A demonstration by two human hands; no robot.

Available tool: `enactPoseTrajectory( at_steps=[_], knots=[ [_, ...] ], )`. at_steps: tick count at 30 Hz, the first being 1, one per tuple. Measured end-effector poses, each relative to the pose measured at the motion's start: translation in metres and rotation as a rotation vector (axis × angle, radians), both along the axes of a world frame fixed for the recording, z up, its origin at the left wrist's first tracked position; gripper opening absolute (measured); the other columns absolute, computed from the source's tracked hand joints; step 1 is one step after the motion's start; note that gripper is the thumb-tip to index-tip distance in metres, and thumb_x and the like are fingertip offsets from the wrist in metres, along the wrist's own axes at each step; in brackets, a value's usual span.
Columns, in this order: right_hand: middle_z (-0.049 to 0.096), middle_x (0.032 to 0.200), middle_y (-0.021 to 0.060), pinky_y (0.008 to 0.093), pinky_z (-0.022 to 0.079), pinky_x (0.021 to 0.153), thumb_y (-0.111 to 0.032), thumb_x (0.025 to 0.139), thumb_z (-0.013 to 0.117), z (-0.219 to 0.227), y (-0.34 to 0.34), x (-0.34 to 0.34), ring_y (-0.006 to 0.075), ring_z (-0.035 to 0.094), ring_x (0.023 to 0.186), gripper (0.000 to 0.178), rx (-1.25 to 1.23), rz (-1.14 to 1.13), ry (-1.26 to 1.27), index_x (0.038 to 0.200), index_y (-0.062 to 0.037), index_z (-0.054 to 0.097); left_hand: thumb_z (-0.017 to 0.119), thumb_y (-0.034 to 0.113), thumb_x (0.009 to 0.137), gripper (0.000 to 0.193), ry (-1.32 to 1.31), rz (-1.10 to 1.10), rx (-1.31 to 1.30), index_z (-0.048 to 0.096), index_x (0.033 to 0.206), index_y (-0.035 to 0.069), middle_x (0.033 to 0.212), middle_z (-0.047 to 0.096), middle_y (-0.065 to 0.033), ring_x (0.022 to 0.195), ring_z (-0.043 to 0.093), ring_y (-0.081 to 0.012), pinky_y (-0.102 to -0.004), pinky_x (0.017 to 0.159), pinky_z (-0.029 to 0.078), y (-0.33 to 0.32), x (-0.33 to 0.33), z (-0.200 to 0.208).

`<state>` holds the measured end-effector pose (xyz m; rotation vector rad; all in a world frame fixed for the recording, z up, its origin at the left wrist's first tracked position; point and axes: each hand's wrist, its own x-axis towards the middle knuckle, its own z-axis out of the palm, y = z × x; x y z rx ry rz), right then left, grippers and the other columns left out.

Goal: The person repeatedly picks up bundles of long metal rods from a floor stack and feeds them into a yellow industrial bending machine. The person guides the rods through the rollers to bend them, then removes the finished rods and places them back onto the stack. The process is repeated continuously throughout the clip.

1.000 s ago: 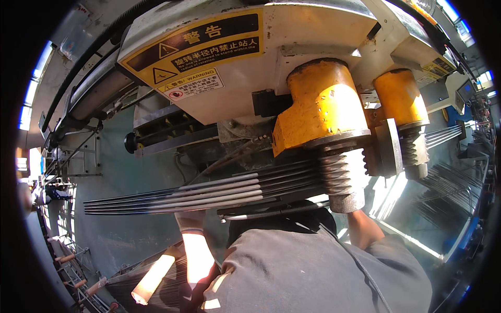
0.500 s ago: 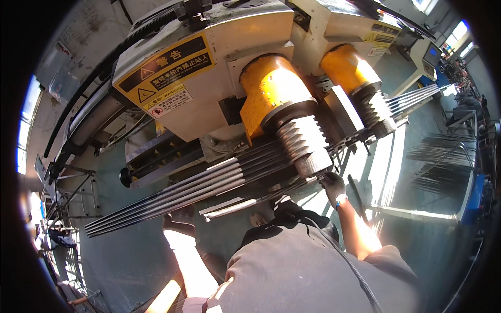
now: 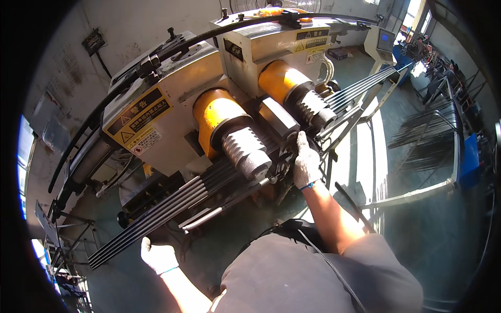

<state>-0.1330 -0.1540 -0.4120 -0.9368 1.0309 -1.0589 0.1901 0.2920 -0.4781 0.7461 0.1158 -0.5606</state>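
Observation:
My left hand (image 3: 159, 256), in a white glove, hovers just in front of a row of several long steel rods (image 3: 156, 221). Its thumb stands apart and nothing shows in its grasp. My gloved right hand (image 3: 307, 164) reaches into the machine at the clamp fittings, just below a pale rectangular block (image 3: 279, 116). One digit points up along the block; the others are hidden, so any grip cannot be made out. Left of this hand is a ridged steel roller (image 3: 248, 151) on a yellow housing (image 3: 219, 112). Below it lies a thin bar with a pale end (image 3: 202, 219).
A second ridged roller (image 3: 313, 107) sits farther right. A black hose (image 3: 190, 44) arches over the machine. A control box (image 3: 385, 39) stands at the far right. Dark rods (image 3: 428, 130) fill a rack with a pale frame bar (image 3: 409, 197).
My view has shifted, so the machine sits farther left. My right hand has moved up from the near roller's end to the block. My left hand has come out of the rods' shadow.

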Motion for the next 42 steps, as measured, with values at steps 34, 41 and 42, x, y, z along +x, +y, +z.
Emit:
enactPoseTrajectory(
  at_steps=[34, 41, 42],
  knots=[
    [0.074, 0.124, 0.0128, 0.0316, 0.062, 0.059, -0.002, 0.105, 0.062, -0.009, -0.079, 0.009, 0.0204, 0.078, 0.085, 0.038, -0.038, 0.156, -0.336, 0.142, -0.0035, 0.068, 0.057, 0.014, 0.112, 0.038, -1.036, 0.305, 0.477, 0.061, 0.147, -0.001, 0.122, 0.075, -0.0151, 0.104, 0.073, -0.0227, -0.0366, 0.099, 0.060, -0.210, -0.057, 0.378],
    [0.065, 0.149, 0.0164, 0.0357, 0.070, 0.081, 0.017, 0.089, 0.065, -0.029, -0.091, -0.004, 0.0281, 0.072, 0.125, 0.062, -0.431, 0.173, -0.035, 0.147, -0.0056, 0.068, 0.062, 0.016, 0.114, 0.031, -1.886, 0.235, 0.644, 0.071, 0.136, -0.003, 0.128, 0.076, -0.0170, 0.113, 0.078, -0.0232, -0.0371, 0.104, 0.065, -0.279, -0.047, 0.372],
    [0.065, 0.149, 0.0170, 0.0365, 0.070, 0.084, 0.018, 0.086, 0.068, -0.032, -0.093, -0.005, 0.0292, 0.072, 0.126, 0.066, -0.494, 0.163, 0.014, 0.147, -0.0064, 0.067, 0.060, 0.021, 0.115, 0.034, -2.001, 0.188, 0.725, 0.073, 0.135, -0.004, 0.131, 0.077, -0.0193, 0.118, 0.078, -0.0265, -0.0408, 0.106, 0.063, -0.290, -0.048, 0.374]
  ],
)
